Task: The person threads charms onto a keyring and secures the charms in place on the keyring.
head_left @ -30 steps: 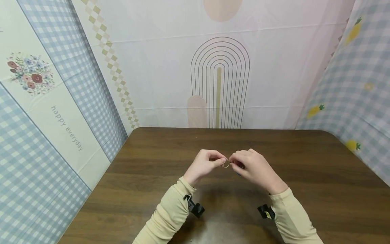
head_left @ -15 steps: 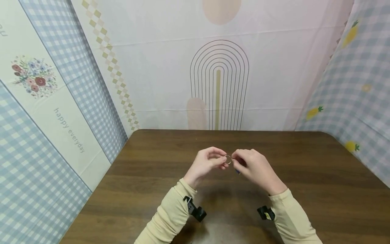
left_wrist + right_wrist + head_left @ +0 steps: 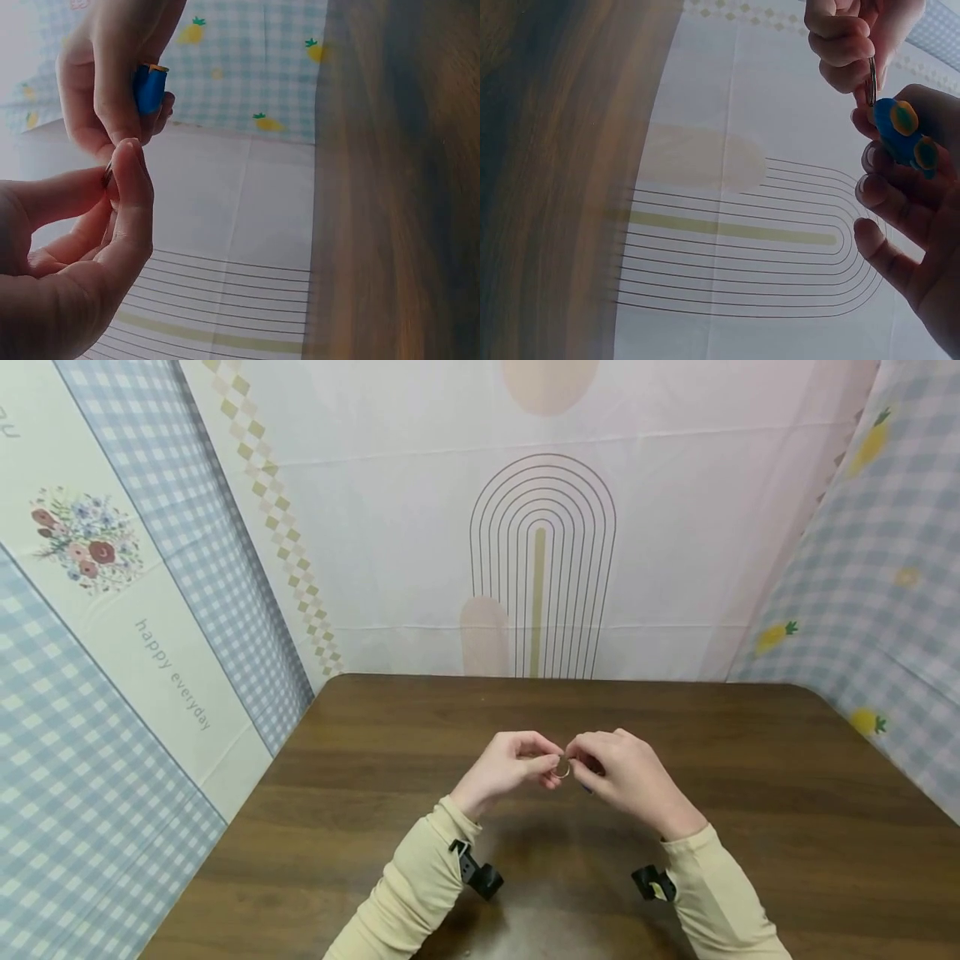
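Observation:
In the head view, my left hand (image 3: 506, 770) pinches a thin metal split ring (image 3: 563, 770) between thumb and index finger. Close against the ring's right side are the fingertips of my right hand (image 3: 626, 777). The right wrist view shows a small blue charm (image 3: 891, 131) with orange and green round spots, held in the right hand's fingers. Edge-on there, the ring (image 3: 871, 81) runs from the left fingers down to the charm. From the left wrist, part of the blue charm (image 3: 150, 91) shows beneath the right fingers. Fingertips cover where ring and charm meet.
Both hands are above a dark brown wooden table (image 3: 390, 735). Behind it hangs a white printed cloth (image 3: 397, 543), with blue checked cloths (image 3: 202, 527) at the sides. Black wrist cameras (image 3: 480, 877) sit on both light sleeves (image 3: 412, 885).
The hands rose slightly and parted a little half a second ago, showing more of the ring. Now they are lower and close together again, with the ring still between them.

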The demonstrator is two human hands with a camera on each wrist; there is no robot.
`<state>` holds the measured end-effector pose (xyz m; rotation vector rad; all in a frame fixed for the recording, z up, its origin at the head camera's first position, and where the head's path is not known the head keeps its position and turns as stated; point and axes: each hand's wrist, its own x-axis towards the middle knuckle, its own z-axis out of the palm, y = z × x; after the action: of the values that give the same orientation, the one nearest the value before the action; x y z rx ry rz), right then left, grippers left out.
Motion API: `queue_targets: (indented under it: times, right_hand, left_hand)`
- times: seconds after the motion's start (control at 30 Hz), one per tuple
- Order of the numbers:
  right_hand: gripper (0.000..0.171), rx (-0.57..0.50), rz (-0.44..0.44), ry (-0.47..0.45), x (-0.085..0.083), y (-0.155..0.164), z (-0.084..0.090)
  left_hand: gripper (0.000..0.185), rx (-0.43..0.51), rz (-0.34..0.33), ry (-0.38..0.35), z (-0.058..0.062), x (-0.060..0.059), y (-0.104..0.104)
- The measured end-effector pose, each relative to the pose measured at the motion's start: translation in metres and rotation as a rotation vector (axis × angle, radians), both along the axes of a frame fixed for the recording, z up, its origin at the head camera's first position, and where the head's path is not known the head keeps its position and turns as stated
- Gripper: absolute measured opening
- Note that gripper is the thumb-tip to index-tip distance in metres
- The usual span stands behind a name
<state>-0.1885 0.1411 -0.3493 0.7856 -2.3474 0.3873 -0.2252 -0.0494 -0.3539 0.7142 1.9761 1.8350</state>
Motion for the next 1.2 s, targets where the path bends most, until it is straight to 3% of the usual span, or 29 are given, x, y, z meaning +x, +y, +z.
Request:
queue_targets:
  times: [0.23, 0.43, 0.83, 1.07, 1.2]
  right_hand:
    - [0.012, -0.075, -0.068, -0.044, 0.003, 0.000, 0.004]
    - [0.010, -0.073, -0.031, -0.111, 0.002, 0.002, 0.007]
    - [0.012, 0.016, 0.041, -0.058, 0.001, 0.008, 0.004]
    - [0.012, -0.041, -0.020, -0.061, 0.000, 0.009, 0.006]
    - [0.011, -0.065, -0.036, -0.081, -0.001, 0.011, 0.007]
  left_hand:
    - [0.025, 0.071, 0.035, -0.009, 0.001, 0.004, 0.003]
    - [0.022, 0.107, 0.120, -0.008, 0.001, 0.001, 0.004]
    - [0.021, -0.032, 0.051, 0.039, 0.002, 0.001, 0.004]
    - [0.025, 0.000, 0.046, 0.016, 0.000, 0.000, 0.007]
    - [0.024, 0.042, 0.081, 0.027, 0.000, -0.001, 0.009]
